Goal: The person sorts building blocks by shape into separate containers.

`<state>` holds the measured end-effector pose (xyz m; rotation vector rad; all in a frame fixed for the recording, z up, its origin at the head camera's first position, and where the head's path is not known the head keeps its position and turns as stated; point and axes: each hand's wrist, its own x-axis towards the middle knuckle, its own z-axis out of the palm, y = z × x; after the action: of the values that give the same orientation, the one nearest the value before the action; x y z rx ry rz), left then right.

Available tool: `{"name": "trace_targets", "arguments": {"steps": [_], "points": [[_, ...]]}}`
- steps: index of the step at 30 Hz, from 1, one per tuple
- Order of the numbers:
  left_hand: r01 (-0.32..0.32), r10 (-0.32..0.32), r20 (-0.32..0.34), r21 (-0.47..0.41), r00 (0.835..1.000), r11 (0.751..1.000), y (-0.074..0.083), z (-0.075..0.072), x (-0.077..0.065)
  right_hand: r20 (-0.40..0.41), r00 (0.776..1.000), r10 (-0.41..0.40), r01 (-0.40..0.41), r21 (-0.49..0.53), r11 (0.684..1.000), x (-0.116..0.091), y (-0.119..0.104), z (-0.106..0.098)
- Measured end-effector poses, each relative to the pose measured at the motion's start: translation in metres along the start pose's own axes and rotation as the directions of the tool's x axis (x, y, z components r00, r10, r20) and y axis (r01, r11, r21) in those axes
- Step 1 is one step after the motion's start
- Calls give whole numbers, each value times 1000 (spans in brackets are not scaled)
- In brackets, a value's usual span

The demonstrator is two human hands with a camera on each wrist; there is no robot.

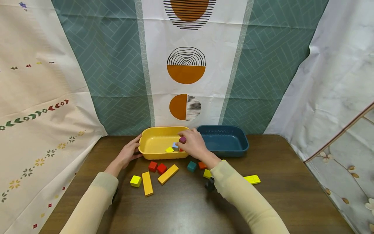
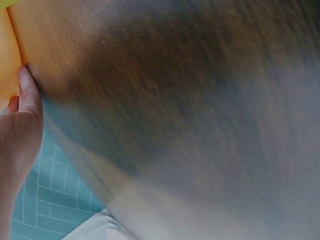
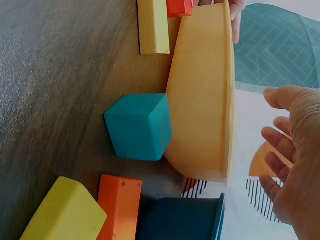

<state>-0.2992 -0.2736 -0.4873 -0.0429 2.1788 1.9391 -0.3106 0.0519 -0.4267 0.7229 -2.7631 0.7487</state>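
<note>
My left hand (image 1: 130, 152) rests on the left end of a yellow plastic bin (image 1: 163, 156), its fingers extended along the outer wall. Over the bin's right end is my right hand (image 1: 193, 142). A purple cube (image 1: 182, 139) shows just beside its fingertips in the head view. In the right wrist view the thumb and fingers are spread apart, nothing between them. Inside the bin lie a yellow piece (image 1: 169, 149), a light blue block (image 1: 175, 146) and a red block (image 1: 181, 150), partly covered by the right hand.
A dark blue bin (image 1: 225, 153) stands right of the yellow one. In front lie red cubes (image 1: 153, 166), long orange-yellow blocks (image 1: 147, 184), a yellow cube (image 1: 135, 181), a teal cube (image 3: 137, 127), an orange block (image 3: 119, 207) and yellow blocks (image 1: 252, 179). Patterned cloth (image 1: 117, 65) hangs behind.
</note>
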Motion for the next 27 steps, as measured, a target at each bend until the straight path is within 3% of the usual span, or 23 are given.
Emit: {"name": "trace_targets", "arguments": {"steps": [11,22,27], "points": [[-14,14,-12,13,1000,1000,-2,1,-2,-33,999,14,-14,13,1000,-7,5,-9],[5,-5,-1,-9,1000,1000,12,5,-9,-47,999,-22,24,24,999,-19,10,-25],[5,-5,-9,1,1000,1000,9,4,-7,-49,998,-44,45,29,999,-25,13,-34]]}}
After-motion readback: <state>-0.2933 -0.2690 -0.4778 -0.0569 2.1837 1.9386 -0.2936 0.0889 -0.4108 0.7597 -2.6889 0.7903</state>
